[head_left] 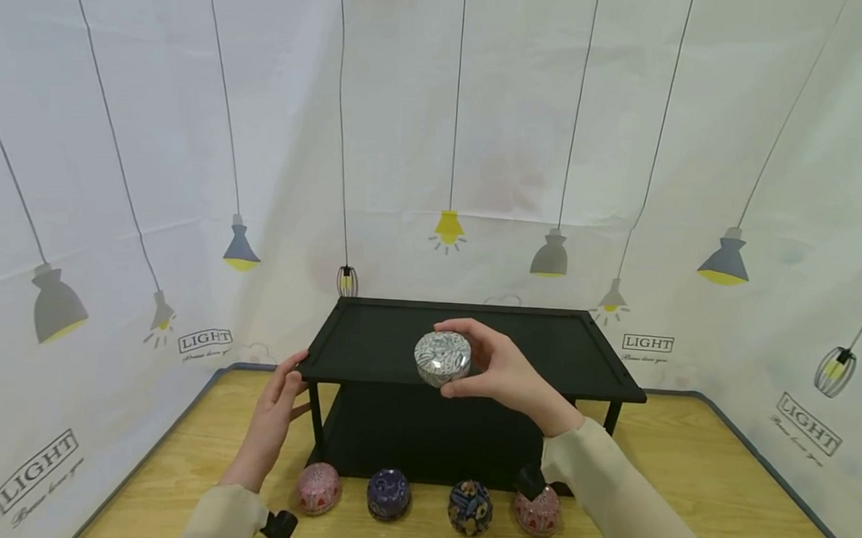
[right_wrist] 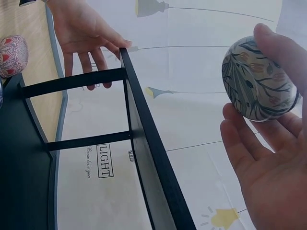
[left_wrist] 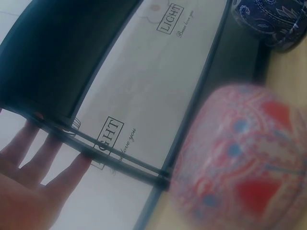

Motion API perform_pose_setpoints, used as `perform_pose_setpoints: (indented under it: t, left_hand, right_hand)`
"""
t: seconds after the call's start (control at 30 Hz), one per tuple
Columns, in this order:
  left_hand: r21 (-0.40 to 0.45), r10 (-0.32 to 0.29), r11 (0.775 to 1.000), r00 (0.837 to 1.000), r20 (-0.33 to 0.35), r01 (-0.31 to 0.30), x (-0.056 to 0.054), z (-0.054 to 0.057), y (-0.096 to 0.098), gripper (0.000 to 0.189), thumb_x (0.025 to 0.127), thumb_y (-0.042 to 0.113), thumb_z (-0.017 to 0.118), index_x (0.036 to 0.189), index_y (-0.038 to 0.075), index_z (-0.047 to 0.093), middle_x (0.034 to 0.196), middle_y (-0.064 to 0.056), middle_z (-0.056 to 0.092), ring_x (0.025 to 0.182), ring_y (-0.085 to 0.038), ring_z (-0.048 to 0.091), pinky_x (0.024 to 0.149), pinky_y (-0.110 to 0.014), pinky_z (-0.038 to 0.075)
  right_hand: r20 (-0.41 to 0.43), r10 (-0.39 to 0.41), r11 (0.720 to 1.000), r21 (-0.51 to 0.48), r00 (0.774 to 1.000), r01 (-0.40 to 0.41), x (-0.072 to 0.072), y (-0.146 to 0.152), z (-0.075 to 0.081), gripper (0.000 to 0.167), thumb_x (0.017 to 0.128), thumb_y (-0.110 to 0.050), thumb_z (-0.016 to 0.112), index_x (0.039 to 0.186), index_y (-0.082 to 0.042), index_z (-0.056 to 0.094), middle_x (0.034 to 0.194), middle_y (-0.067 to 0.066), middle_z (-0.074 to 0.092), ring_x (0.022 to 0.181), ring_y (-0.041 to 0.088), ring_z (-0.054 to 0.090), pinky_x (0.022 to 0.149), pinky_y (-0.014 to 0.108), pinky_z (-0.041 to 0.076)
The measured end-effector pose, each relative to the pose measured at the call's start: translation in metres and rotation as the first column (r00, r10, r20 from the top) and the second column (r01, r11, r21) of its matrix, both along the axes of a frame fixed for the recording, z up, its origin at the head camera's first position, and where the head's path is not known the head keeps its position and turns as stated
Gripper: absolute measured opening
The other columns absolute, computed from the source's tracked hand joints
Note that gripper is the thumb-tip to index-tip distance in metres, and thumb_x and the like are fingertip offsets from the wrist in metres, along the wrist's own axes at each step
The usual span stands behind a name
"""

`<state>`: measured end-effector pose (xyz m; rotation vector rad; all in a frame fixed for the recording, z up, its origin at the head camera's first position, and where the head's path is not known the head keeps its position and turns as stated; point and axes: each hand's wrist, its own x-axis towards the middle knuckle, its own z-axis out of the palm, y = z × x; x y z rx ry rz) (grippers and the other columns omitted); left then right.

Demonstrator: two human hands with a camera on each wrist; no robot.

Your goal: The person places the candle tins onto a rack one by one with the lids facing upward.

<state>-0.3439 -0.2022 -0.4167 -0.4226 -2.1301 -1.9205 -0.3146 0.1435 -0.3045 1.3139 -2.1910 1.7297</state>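
Observation:
My right hand [head_left: 502,373] grips a small round tin [head_left: 442,356] with a grey-white leaf pattern, thumb and fingers on its sides. It is above the top board of a black two-tier rack [head_left: 393,339]. The right wrist view shows the tin [right_wrist: 259,79] tilted, with blue-grey stems on it. My left hand [head_left: 272,414] touches the rack's left front corner, its fingers fairly straight along the side. In the left wrist view, the fingers [left_wrist: 72,167] of that hand meet the rack's edge.
Along the rack's front, on the wooden table [head_left: 182,466], stand a pink tin [head_left: 318,488], a purple tin [head_left: 388,495], a dark floral tin [head_left: 470,508] and another pink tin [head_left: 538,512], partly hidden by a black wrist device [head_left: 530,482]. Behind hangs a lamp-print curtain [head_left: 407,141].

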Motion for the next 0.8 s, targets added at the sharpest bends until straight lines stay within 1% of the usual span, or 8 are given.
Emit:
perform_pose_setpoints:
  t: [0.13,0.4,0.8]
  left_hand:
    - [-0.002,0.007,1.000,1.000,-0.001,-0.007,0.000,0.001,0.001,0.046,0.107,0.033,0.034,0.150,0.017,0.033,0.150,-0.016,0.029,0.129,-0.038,0.037,0.100,-0.064,0.035]
    - [-0.007,0.009,1.000,1.000,0.001,-0.009,0.000,0.002,0.001,0.047,0.107,0.034,0.034,0.150,0.016,0.032,0.151,-0.017,0.029,0.130,-0.038,0.037,0.100,-0.064,0.034]
    - [-0.001,0.012,1.000,1.000,-0.005,-0.012,0.000,0.000,0.001,0.046,0.107,0.034,0.034,0.150,0.016,0.034,0.150,-0.016,0.030,0.129,-0.038,0.038,0.099,-0.064,0.035]
  right_hand:
    - [0.004,-0.012,1.000,0.006,1.000,0.012,-0.001,-0.002,0.000,0.069,0.077,-0.001,0.081,0.138,-0.005,0.048,0.128,0.015,0.053,0.109,0.026,0.058,0.090,0.037,0.051]
    - [0.027,-0.026,1.000,0.004,0.999,0.026,-0.003,-0.006,0.003,0.070,0.076,0.002,0.080,0.138,-0.006,0.048,0.127,0.015,0.054,0.108,0.028,0.058,0.087,0.038,0.052]
    - [0.049,-0.036,0.999,0.009,0.998,0.035,-0.007,-0.012,0.007,0.070,0.077,0.002,0.079,0.139,-0.003,0.047,0.125,0.014,0.055,0.108,0.028,0.059,0.087,0.038,0.052]
